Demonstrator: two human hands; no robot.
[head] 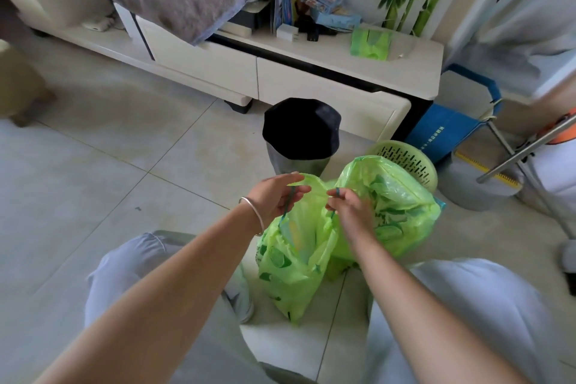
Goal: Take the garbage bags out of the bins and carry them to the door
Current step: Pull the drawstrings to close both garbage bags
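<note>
I am crouched over the tiled floor (pixel 93 165), both forearms reaching forward and inward so my hands nearly meet above a green garbage bag (pixel 293 262) that stands on the floor between my knees. My left hand (pixel 276 198) comes in from the near left, wrist bent slightly, a silver bracelet (pixel 255 212) round it; its thumb and fingers are curled and pinch the teal drawstring (pixel 288 201) at the bag's left rim. My right hand (pixel 349 207) comes in from the near right, palm turned down, fingers curled round the other loop of drawstring at the bag's right rim. The mouth of the bag is gathered between my 2 hands.

A second green garbage bag (pixel 396 203), full and rounded, lies just right of the first, touching it and leaning against a pale green slotted bin (pixel 414 165) beyond it. Farther off, centre, stands a grey bin (pixel 299 162) lined with a black bag (pixel 300 128), close to the front of a low white cabinet (pixel 311 75). A blue folded carton (pixel 442 131) leans at the cabinet's right end.
</note>
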